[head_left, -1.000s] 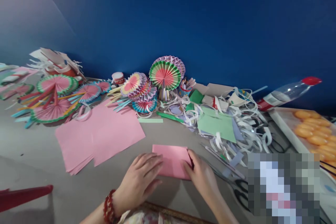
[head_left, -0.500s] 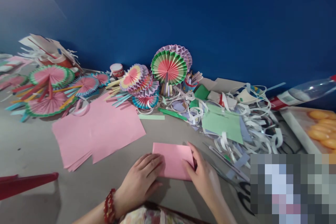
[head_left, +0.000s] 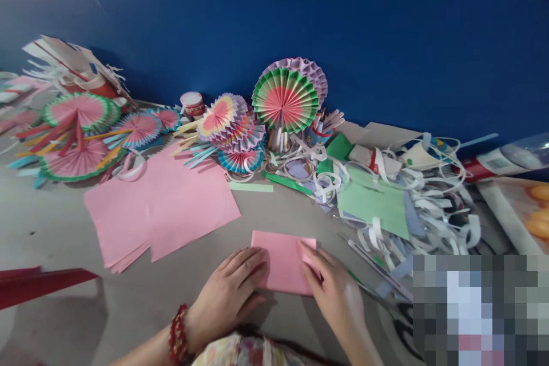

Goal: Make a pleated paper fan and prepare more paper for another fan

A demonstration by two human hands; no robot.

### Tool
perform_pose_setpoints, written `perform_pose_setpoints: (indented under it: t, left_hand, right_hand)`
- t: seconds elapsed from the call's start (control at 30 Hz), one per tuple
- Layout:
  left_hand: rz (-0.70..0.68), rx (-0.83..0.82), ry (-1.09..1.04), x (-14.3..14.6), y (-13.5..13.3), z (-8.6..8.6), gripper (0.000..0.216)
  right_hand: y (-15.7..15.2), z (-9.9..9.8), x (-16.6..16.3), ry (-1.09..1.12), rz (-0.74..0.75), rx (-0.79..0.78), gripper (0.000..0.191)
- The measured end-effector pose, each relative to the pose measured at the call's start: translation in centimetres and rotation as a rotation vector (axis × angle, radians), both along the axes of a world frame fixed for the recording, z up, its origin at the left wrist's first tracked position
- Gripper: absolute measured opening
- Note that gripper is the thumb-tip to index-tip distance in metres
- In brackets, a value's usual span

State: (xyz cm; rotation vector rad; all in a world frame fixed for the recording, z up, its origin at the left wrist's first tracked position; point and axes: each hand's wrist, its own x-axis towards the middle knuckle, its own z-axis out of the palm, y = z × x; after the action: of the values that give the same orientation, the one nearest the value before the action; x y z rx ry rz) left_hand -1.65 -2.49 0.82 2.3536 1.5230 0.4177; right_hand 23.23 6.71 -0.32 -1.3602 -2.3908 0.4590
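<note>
A folded sheet of pink paper [head_left: 283, 269] lies on the table in front of me. My left hand [head_left: 234, 289] rests over its left end, fingers stretched out flat and thumb apart below; a red beaded bracelet is on that wrist. At the right edge my right hand [head_left: 328, 274] grips the paper, with thumb and fingertips over its upper right part. Several larger pink sheets [head_left: 180, 206] lie in a loose stack to the left. Close to my right hand are scissors with black handles [head_left: 405, 323] and a slim pale tool [head_left: 377, 267].
Pleated paper fans [head_left: 285, 100] line the blue wall, with more fans [head_left: 81, 137] at the left. White paper strips [head_left: 429, 206] and a green sheet [head_left: 373, 200] are heaped on the right, near a plastic bottle [head_left: 489, 166]. A red object [head_left: 43, 285] juts in from the left.
My right hand's fingers have moved from behind the paper's right edge onto its top face. The left hand stays on the paper. The view has shifted slightly.
</note>
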Motion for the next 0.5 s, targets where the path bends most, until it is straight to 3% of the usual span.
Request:
perform_pose_setpoints:
  t: [0.5]
  left_hand:
    - [0.02, 0.045, 0.037, 0.13, 0.0, -0.14, 0.046]
  right_hand:
    - [-0.14, 0.25, -0.1, -0.015, -0.015, 0.016, 0.034]
